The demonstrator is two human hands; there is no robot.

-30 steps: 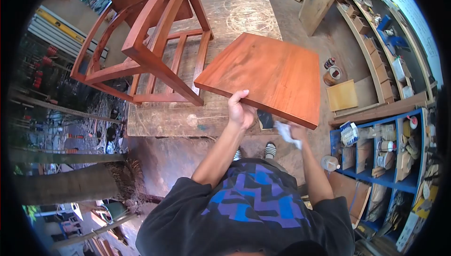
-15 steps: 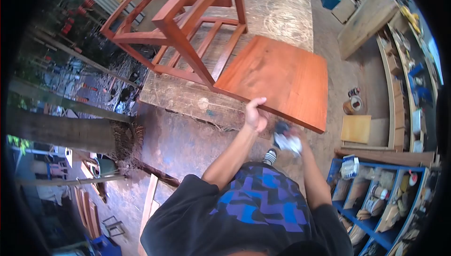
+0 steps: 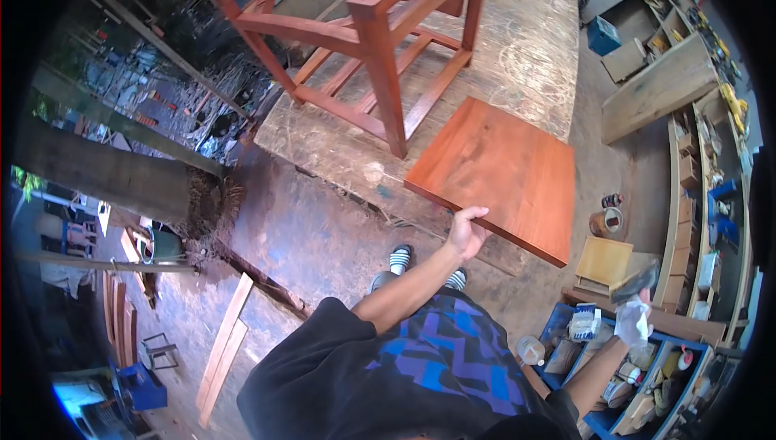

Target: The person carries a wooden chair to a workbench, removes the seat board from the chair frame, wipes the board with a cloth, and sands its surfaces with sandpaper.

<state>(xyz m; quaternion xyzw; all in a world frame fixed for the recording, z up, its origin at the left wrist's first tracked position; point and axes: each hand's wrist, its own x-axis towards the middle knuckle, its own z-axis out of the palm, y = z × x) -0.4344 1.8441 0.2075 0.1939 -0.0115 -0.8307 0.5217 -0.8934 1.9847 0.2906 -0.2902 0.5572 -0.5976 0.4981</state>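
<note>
A square reddish-brown wooden panel extends past the near edge of the workbench. My left hand is closed on the panel's near edge, thumb on top and fingers underneath, out of sight. Out to the right, above the blue shelf unit, my right hand is closed round a crumpled white cloth. A dark flat object sticks out beyond that hand, too blurred to identify. Left of the panel, a reddish wooden armchair frame stands on the bench.
The blue shelf unit at lower right holds several tools and packets. A can and a yellowish board are on the right. Wood strips lie on the floor at left, past a thick post.
My right hand has swung from beneath the panel out to the right, carrying the white cloth and dark object. The panel, still in my left hand, now sits apart from the chair frame.
</note>
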